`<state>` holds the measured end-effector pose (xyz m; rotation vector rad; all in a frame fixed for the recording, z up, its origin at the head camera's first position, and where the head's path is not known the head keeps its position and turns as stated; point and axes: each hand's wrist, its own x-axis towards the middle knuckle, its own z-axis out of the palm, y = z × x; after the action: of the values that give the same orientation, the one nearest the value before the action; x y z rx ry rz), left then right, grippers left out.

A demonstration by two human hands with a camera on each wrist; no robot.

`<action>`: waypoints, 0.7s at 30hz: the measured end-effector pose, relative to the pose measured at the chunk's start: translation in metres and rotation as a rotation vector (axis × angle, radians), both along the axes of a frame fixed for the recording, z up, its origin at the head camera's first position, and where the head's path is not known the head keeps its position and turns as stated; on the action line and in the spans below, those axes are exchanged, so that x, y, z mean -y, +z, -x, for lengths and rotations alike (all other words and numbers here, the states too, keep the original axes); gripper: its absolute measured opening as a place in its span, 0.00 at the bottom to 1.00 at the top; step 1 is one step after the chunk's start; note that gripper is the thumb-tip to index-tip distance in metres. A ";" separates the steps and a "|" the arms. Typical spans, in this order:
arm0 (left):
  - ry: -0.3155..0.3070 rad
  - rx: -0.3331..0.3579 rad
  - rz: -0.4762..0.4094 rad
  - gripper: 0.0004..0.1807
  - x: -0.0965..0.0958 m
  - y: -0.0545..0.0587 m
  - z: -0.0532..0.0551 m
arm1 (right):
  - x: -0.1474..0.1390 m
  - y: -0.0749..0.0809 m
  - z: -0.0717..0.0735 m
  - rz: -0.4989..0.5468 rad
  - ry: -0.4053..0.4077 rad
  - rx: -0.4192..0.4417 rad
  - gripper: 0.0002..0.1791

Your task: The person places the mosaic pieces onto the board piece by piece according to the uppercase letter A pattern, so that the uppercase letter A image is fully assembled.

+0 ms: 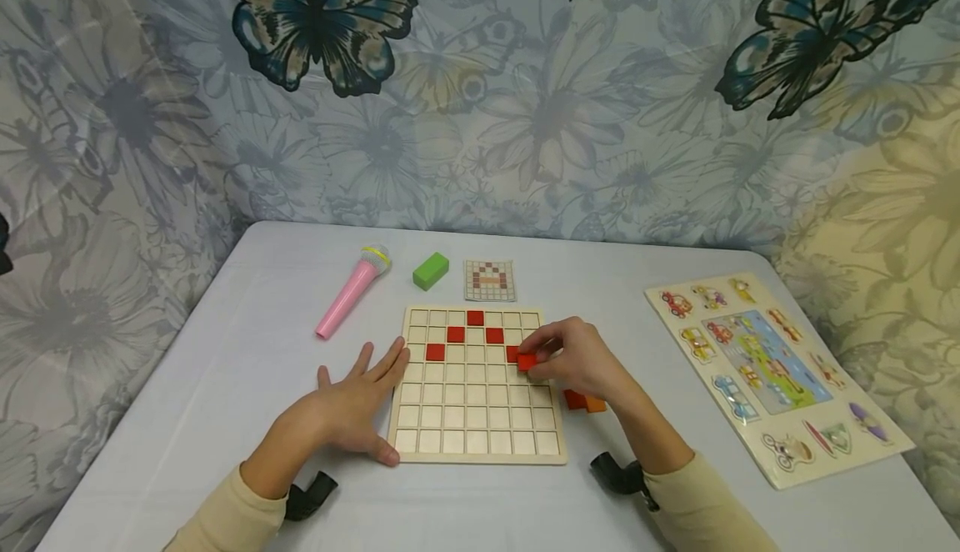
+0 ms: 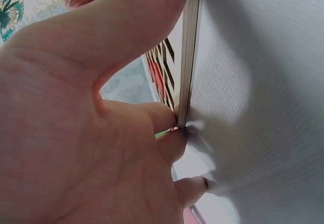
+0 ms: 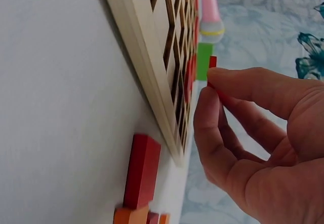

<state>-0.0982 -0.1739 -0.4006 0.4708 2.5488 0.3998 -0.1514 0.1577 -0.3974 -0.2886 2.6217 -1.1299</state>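
A pale wooden grid board lies on the table, with red square tiles in several of its cells. My left hand has its fingers spread along the board's left edge, the thumb at the near corner; in the left wrist view the fingertips touch that edge. Thumb and fingers of my right hand pinch a red square tile above the board's right side, close to a red tile lying in the grid. Beside the board's right edge are loose red and orange pieces.
Behind the board lie a small card with a printed grid pattern, a green block and a pink toy microphone. A picture puzzle board is on the right. Butterfly-patterned fabric hangs behind the table.
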 end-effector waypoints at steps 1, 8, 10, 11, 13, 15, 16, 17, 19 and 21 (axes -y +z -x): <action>0.000 -0.001 -0.002 0.77 0.000 0.000 0.000 | 0.001 0.000 0.000 0.000 0.000 0.003 0.13; 0.004 0.001 -0.006 0.77 0.000 -0.001 -0.001 | 0.007 -0.003 0.000 -0.007 0.006 0.017 0.13; 0.005 -0.001 -0.006 0.77 0.000 -0.001 -0.001 | 0.007 -0.003 -0.001 -0.011 0.014 0.016 0.13; 0.004 -0.003 -0.007 0.77 0.000 -0.001 -0.001 | 0.008 -0.002 -0.001 -0.013 0.020 0.014 0.13; 0.002 -0.007 -0.008 0.77 0.000 0.000 -0.001 | 0.009 -0.002 -0.001 -0.016 0.028 0.013 0.13; 0.000 -0.009 -0.009 0.77 0.000 0.000 -0.001 | 0.010 -0.002 -0.001 -0.018 0.030 0.016 0.13; -0.001 -0.010 -0.009 0.77 0.000 0.000 -0.001 | 0.011 -0.002 -0.001 -0.023 0.034 0.016 0.12; -0.001 -0.010 -0.008 0.77 0.000 0.000 -0.001 | 0.011 -0.002 -0.002 -0.028 0.033 0.017 0.12; 0.000 -0.009 -0.008 0.77 0.001 -0.001 -0.001 | 0.013 -0.002 -0.002 -0.040 0.031 0.022 0.13; 0.000 -0.009 -0.008 0.77 0.001 -0.001 -0.001 | 0.014 -0.002 -0.002 -0.057 0.027 0.027 0.13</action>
<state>-0.0976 -0.1744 -0.4012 0.4761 2.5564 0.4096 -0.1497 0.1438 -0.3995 -0.2940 2.6128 -1.0415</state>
